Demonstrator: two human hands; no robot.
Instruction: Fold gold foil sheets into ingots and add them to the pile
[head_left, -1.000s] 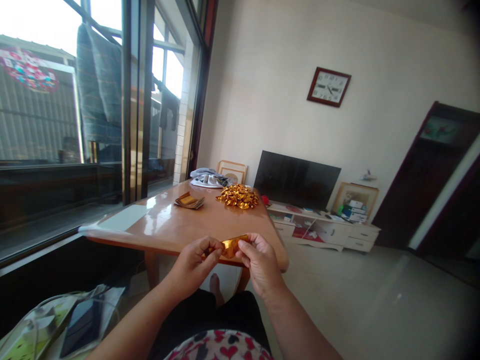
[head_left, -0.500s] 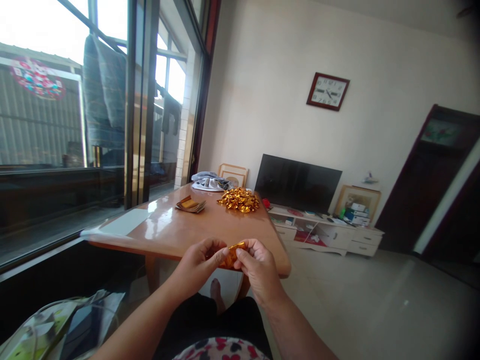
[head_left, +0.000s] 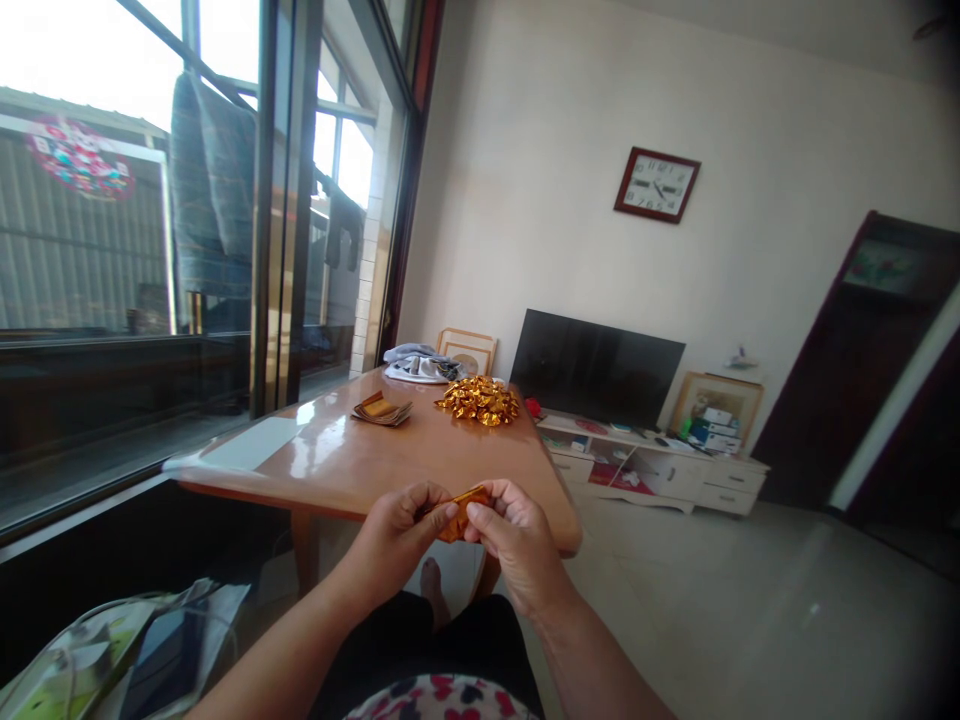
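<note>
A small piece of gold foil paper [head_left: 461,510] is pinched between my left hand [head_left: 401,535] and my right hand [head_left: 514,540], held just in front of the near edge of the wooden table [head_left: 352,455]. Both hands' fingertips meet on the paper and hide most of it. A heap of folded gold foil pieces [head_left: 478,399] lies far back on the table. To its left rests a small stack of flat gold foil sheets [head_left: 382,408].
Crumpled grey-white cloth [head_left: 416,363] lies at the table's far end. Glass doors run along the left. A TV [head_left: 596,365] on a low white cabinet [head_left: 652,465] stands against the far wall. A phone and cables [head_left: 161,650] sit at lower left.
My hands have drawn closer together, and the gold paper, stretched out flat a second ago, is now folded smaller between my fingertips. The view has shifted slightly.
</note>
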